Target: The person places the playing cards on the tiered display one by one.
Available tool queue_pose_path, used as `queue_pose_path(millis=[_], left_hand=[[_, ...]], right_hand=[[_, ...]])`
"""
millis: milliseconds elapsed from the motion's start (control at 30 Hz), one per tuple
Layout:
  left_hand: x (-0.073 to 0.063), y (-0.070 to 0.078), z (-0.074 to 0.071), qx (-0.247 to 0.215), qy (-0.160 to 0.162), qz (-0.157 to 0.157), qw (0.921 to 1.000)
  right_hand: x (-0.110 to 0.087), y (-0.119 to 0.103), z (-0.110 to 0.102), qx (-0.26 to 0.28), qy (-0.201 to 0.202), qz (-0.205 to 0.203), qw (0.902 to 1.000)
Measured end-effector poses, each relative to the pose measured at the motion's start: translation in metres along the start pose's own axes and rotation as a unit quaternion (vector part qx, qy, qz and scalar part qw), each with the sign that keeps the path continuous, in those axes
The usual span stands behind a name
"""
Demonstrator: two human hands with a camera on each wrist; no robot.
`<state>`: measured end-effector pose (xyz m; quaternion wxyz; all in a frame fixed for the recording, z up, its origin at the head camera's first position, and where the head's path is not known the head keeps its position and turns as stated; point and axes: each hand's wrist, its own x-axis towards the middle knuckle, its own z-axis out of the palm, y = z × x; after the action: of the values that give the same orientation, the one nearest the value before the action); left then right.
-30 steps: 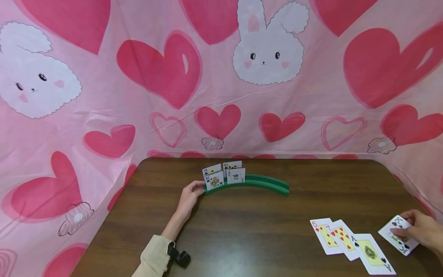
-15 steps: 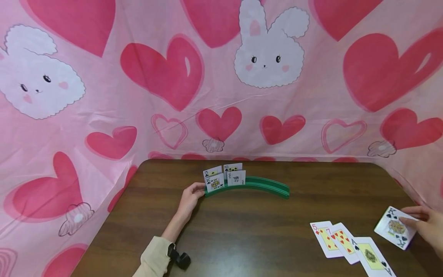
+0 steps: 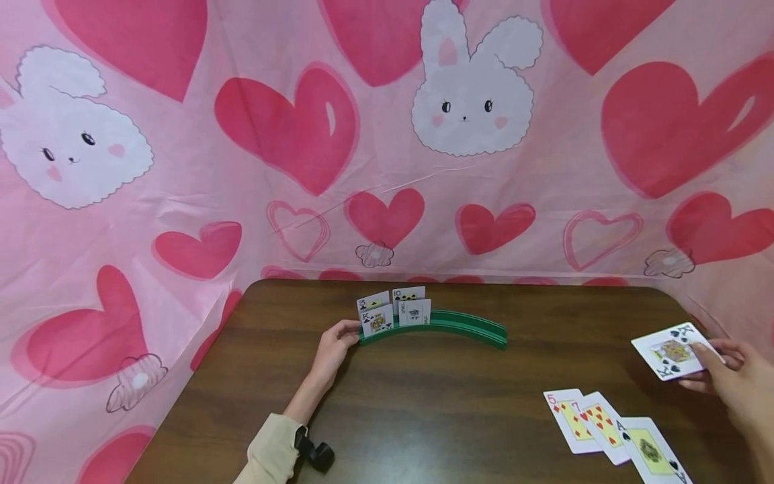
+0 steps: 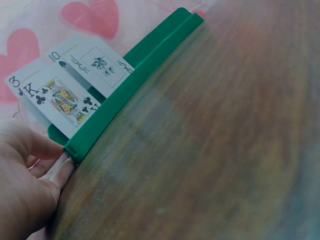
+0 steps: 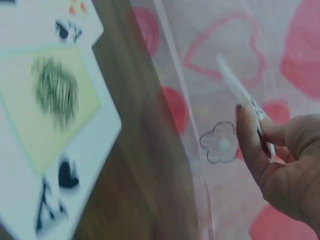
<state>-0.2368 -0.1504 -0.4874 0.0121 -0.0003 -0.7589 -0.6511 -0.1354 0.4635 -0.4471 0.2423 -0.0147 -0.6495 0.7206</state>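
My left hand (image 3: pixel 331 349) pinches the left end of a curved green playing card holder (image 3: pixel 468 325) near the table's back edge. Four cards would be several: upright in the holder's left half stand a king of clubs (image 4: pixel 62 102), a joker (image 4: pixel 102 66), and behind them a three (image 3: pixel 373 300) and a ten (image 3: pixel 409 293), partly covered. Over the table's right side, my right hand (image 3: pixel 734 376) holds a king of spades (image 3: pixel 670 352) face up, thumb on top and fingers beneath. The right wrist view shows this card nearly edge-on, raised above the table.
Face up at the table's front right lie an overlapping five of diamonds (image 3: pixel 568 422), seven of hearts (image 3: pixel 598 420) and ace of spades (image 3: pixel 653 449). Pink cloth with hearts and rabbits (image 3: pixel 471 107) hangs behind the brown table (image 3: pixel 447 403).
The right hand has lifted the king of spades and moved it up, away from the front right of the table, turning it. The left hand stays at the holder's end.
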Motion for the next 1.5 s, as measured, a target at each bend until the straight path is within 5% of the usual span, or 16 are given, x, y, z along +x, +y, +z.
queue_pose_path(millis=[233,533,933,1500], left_hand=[[-0.001,0.001,0.001,0.003,0.001,-0.003,1.0000],[-0.013,0.029,0.000,0.003,-0.017,-0.008,0.9998],[0.000,-0.001,0.001,0.004,0.005,0.009,0.9999],[-0.002,0.001,0.001,0.000,0.004,0.010,0.9999]], right_hand=[[0.004,-0.016,0.030,-0.089,0.060,0.086,0.9905],[0.006,-0.023,0.058,0.021,0.071,0.095,0.9927],[0.011,-0.032,0.085,0.064,0.146,0.081,0.9839],[0.013,-0.043,0.137,0.101,0.066,0.045,0.9916]])
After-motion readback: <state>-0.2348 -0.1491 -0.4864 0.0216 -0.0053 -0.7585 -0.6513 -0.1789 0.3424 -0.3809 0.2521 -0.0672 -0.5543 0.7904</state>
